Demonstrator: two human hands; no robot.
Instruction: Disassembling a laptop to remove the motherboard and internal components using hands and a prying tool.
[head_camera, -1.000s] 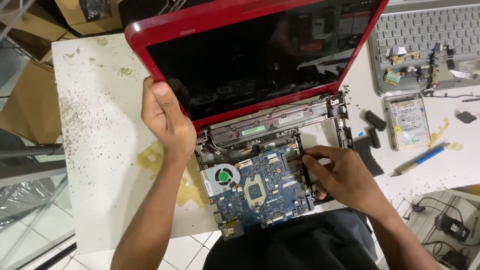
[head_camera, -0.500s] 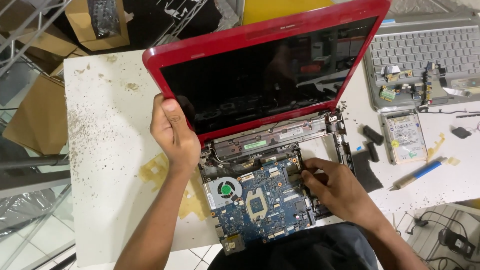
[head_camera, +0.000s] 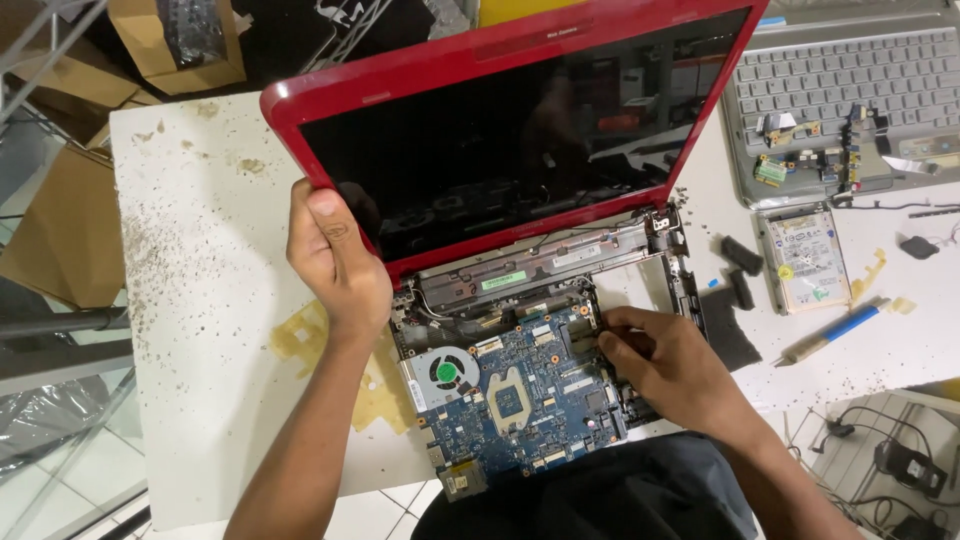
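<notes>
A red laptop stands opened up on a white table, its dark screen (head_camera: 520, 150) tilted back. My left hand (head_camera: 335, 262) grips the lower left corner of the red screen lid. The base has no cover, so the blue motherboard (head_camera: 515, 400) and a small fan (head_camera: 445, 375) lie bare. My right hand (head_camera: 665, 365) rests on the right part of the board, fingertips pinched at a small part near its upper right; what they hold is hidden.
A grey keyboard cover (head_camera: 850, 100) with small loose parts lies at the back right. In front of it sit a hard drive (head_camera: 805, 260), two black pieces (head_camera: 740, 255) and a blue-handled tool (head_camera: 835, 332). Cardboard boxes (head_camera: 175, 40) stand beyond the stained table (head_camera: 200, 300).
The view has shifted, so the laptop sits further right and lower in frame. My left hand stays on the lid corner. My right hand has edged slightly up on the board.
</notes>
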